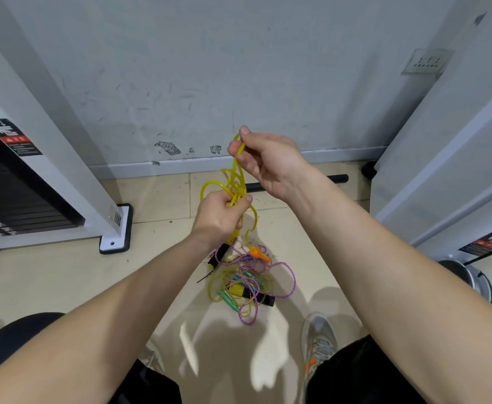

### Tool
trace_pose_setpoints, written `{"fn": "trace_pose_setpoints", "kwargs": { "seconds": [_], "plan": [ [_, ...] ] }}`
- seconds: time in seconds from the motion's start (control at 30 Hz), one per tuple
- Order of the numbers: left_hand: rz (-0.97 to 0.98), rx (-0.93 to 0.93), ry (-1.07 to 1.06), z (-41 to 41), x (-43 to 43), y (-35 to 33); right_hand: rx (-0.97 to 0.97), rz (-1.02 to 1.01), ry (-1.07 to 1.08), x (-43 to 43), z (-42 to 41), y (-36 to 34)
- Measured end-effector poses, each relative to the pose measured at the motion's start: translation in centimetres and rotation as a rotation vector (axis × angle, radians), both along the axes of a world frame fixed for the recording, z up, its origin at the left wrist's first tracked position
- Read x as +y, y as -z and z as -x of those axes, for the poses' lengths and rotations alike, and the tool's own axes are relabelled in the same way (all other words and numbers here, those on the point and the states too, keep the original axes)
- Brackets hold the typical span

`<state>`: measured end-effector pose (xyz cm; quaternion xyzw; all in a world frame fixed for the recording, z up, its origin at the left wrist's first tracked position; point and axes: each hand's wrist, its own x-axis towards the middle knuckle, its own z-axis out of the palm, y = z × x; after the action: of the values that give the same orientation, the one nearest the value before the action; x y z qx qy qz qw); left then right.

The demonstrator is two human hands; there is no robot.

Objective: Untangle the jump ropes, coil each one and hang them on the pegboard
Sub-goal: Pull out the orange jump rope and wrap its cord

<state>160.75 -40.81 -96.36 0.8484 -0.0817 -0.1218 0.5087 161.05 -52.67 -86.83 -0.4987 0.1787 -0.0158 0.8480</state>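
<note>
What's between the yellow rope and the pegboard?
Nothing blocks the hands: left hand and right hand both hold the yellow rope. It's knotted in loops between them, and its lower part drops into the floor pile by the purple rope. No pegboard in view.

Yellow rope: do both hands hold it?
Yes, the left hand grips the yellow rope at its tangle and the right hand pinches it higher up.

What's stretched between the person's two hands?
In the head view, a yellow rope runs from the right hand down to the left hand, bunched into tangled loops just above the left one. Nothing else lies between them.
</note>
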Motion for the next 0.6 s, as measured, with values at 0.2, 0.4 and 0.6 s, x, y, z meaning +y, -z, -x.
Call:
{"fn": "trace_pose_setpoints", "kwargs": {
  "seconds": [0.2, 0.4, 0.6],
  "plan": [
    [0.401, 0.188, -0.049, -2.5, 1.5, -2.6, 0.121, 0.412, 0.275, -3.9, 1.1, 6.4],
    [0.791, 0.499, -0.026, -3.7, 2.5, -5.2, 0.398, 0.596, -0.083, -2.8, 5.2, 18.6],
    [0.995, 0.667, -0.038, -4.8, 3.4, -6.0, 0.417, 0.212, -0.363, 1.6, 7.5, 23.2]
  ]
}}
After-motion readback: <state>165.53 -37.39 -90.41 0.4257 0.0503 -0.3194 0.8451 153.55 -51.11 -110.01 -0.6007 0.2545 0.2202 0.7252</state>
